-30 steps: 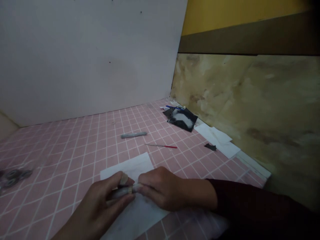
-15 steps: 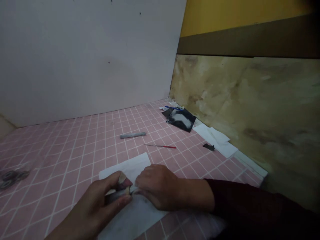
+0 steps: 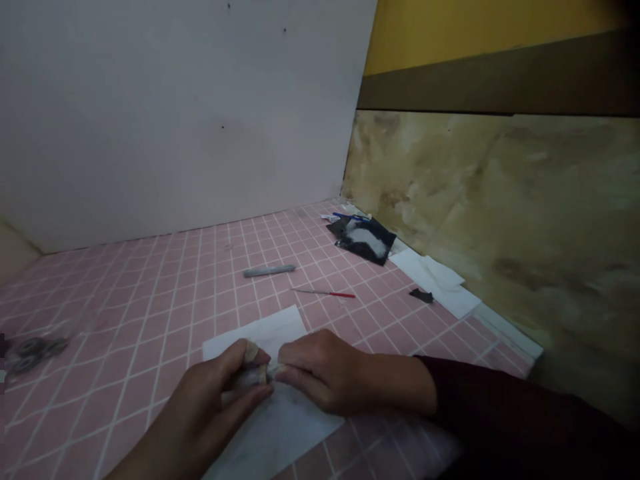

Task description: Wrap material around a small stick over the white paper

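My left hand (image 3: 207, 393) is closed at the lower middle, thumb and finger pinching a small tan ring (image 3: 263, 375). One of its fingers has a pale wrapping (image 3: 251, 351). A pale grey rod (image 3: 245, 380) runs through the ring and back into the left palm. On the right, my right hand (image 3: 327, 373) is closed around the rod's other end, its fingers hiding most of that end. Both hands are over a white sheet of paper (image 3: 270, 433) with grey smudges.
Beyond the paper lie a grey stick (image 3: 269, 271) and a thin red-handled tool (image 3: 330, 293). Black sheets with pale dust (image 3: 367, 241), white papers (image 3: 440, 283) and a dark scrap (image 3: 421, 295) lie at the right. Grey rolls (image 3: 33, 353) sit at the left edge.
Both hands and everything on the table appear slightly further right as the view shifts. The grip of each hand stays the same; the right fingers look tilted a little differently around the rod.
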Action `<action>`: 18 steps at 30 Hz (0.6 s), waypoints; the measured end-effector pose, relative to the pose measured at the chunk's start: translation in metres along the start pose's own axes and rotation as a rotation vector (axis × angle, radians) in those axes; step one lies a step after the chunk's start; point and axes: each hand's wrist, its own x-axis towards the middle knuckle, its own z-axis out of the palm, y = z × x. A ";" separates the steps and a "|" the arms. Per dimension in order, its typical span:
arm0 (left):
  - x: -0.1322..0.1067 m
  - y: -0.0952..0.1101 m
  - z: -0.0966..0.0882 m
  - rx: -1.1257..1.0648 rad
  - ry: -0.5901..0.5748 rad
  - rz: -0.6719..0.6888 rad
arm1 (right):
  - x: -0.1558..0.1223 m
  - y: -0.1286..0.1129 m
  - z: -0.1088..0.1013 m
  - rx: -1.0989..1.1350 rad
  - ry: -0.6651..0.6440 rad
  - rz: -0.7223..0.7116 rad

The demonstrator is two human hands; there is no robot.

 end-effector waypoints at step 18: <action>0.002 -0.004 -0.003 -0.315 -0.146 -0.152 | -0.002 0.002 0.007 -0.260 0.079 -0.175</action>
